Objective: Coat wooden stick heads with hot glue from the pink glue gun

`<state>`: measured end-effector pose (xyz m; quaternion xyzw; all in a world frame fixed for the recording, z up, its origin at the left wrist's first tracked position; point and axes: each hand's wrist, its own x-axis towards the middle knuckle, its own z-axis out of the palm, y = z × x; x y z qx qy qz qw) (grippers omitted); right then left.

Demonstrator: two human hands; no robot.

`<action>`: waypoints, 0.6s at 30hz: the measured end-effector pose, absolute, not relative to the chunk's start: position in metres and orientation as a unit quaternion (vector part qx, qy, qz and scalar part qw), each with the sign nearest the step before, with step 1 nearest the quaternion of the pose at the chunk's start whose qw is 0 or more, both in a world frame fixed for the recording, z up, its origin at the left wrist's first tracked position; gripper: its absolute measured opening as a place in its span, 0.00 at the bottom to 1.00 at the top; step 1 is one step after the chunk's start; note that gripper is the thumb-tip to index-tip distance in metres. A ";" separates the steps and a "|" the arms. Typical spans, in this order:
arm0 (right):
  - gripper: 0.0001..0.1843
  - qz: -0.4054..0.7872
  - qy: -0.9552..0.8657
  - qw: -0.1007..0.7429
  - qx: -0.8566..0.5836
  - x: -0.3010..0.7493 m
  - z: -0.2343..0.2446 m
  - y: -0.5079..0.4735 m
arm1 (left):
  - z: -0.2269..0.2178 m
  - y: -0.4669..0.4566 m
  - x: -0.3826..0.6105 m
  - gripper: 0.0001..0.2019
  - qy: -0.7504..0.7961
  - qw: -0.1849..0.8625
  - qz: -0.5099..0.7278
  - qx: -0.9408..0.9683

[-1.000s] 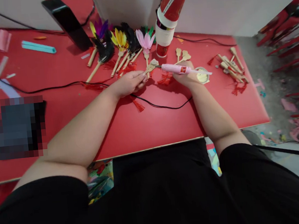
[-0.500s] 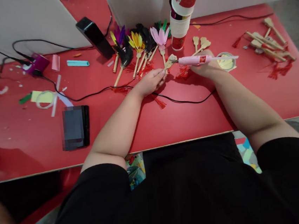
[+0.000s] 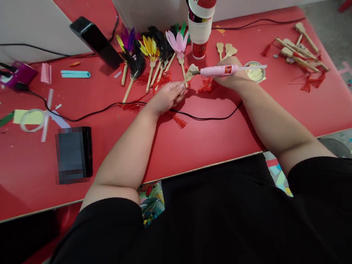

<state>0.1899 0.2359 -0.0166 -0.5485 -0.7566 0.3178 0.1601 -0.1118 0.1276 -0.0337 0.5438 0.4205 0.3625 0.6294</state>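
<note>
My left hand [image 3: 169,96] pinches the handle of a small wooden paddle-shaped stick [image 3: 190,73] with a red tassel [image 3: 179,121] below it. In my right hand [image 3: 229,77] is a pink hot glue gun [image 3: 219,70], a clear glue stick [image 3: 254,67] poking from its rear. The gun's nozzle is at the wooden head; whether it touches cannot be made out. Behind lie feathered sticks with pink [image 3: 178,43], yellow [image 3: 149,48] and black feathers [image 3: 135,66]. A round tin [image 3: 255,72] with pale contents sits just right of my right hand.
Stacked paper cups [image 3: 200,32] stand at the back near bare wooden sticks [image 3: 229,50]. More tasselled sticks [image 3: 301,53] lie right. A black cable [image 3: 99,112] crosses the red table [image 3: 196,146]. Leftward are a dark device [image 3: 72,154], tape roll [image 3: 32,120] and purple power socket [image 3: 17,75].
The view has shifted, so the table and everything on it appear further left. Another person's hand at the left edge is out of view. Both hands keep their hold.
</note>
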 end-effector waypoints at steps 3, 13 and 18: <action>0.22 0.279 -0.756 0.153 -0.572 0.188 -0.014 0.235 | -0.032 0.128 -0.113 0.27 0.418 0.642 0.361 0.532; 0.20 0.195 -0.779 0.169 -0.571 0.177 -0.007 0.225 | -0.024 0.124 -0.111 0.24 0.410 0.661 0.350 0.522; 0.21 0.178 -0.787 0.162 -0.568 0.179 -0.008 0.227 | -0.024 0.124 -0.110 0.26 0.408 0.654 0.356 0.528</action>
